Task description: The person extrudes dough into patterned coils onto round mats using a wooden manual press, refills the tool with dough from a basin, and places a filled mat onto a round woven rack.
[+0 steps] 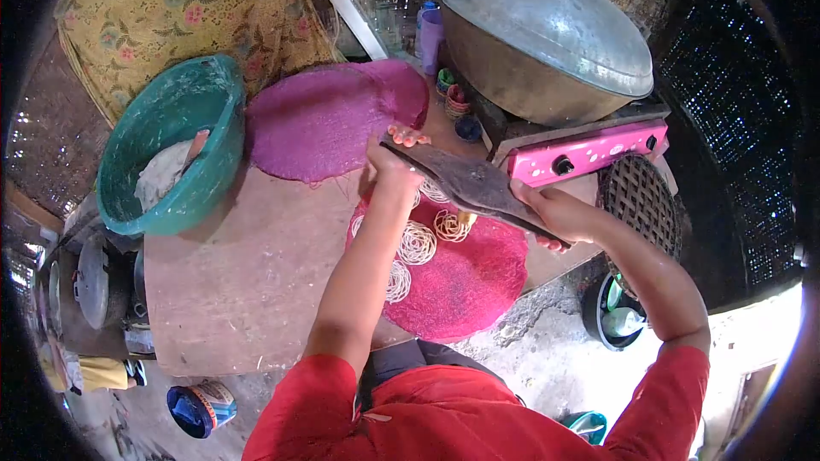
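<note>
Your bench (231, 290) leaves open room toward its near left corner. A crimson mat (470, 286) reaches the near right corner; above it, a dark tool (474, 181) is gripped by your left hand (397, 160) and right hand (559, 213). Pale coils (418, 243) lie on the mat.

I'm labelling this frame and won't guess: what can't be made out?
All in the head view:
Pot's contents: covered by its lid.
Some pale coils: partly behind the dark tool and left forearm.
Stove's burner: hidden by the pot.
Teal container near the bottom edge: partly behind the red shirt.
</note>
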Demonstrator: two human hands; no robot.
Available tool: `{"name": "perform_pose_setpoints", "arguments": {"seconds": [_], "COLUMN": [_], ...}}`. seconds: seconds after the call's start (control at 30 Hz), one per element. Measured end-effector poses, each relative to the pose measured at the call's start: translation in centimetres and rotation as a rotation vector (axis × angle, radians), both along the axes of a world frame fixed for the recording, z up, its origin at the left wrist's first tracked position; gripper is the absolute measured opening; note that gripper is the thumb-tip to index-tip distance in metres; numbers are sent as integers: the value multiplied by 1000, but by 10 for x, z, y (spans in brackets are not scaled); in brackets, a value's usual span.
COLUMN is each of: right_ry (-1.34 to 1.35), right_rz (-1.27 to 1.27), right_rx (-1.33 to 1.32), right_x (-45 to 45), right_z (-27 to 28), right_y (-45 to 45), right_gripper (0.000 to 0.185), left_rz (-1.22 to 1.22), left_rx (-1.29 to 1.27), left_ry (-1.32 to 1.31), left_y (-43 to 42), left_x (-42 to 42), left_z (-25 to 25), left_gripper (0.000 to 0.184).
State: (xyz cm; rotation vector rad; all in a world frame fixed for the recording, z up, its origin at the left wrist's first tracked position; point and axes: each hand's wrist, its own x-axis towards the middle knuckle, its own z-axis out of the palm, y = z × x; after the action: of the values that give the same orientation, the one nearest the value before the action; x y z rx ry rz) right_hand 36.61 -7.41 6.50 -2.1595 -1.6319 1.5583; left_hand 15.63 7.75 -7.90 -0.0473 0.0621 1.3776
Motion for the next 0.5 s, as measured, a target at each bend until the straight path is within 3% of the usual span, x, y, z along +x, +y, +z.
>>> {"name": "perform_pose_setpoints", "arguments": {"seconds": [0.17, 0.4, 0.5], "right_ry": [-14, -7, -40], "right_rz": [21, 16, 60], "right_rx": [109, 64, 121], "right_x": [-9, -6, 8], "right_z": [-18, -6, -26], "right_y": [9, -11, 1], "right_gripper": [79, 68, 66], "left_rz": [39, 5, -13], "left_rx": [41, -23, -28], "left_ry": [67, 40, -32], "left_y": [5, -13, 0], "left_x": [-15, -6, 3], "left_z": [21, -5, -19], "left_gripper": [33, 37, 36]}}
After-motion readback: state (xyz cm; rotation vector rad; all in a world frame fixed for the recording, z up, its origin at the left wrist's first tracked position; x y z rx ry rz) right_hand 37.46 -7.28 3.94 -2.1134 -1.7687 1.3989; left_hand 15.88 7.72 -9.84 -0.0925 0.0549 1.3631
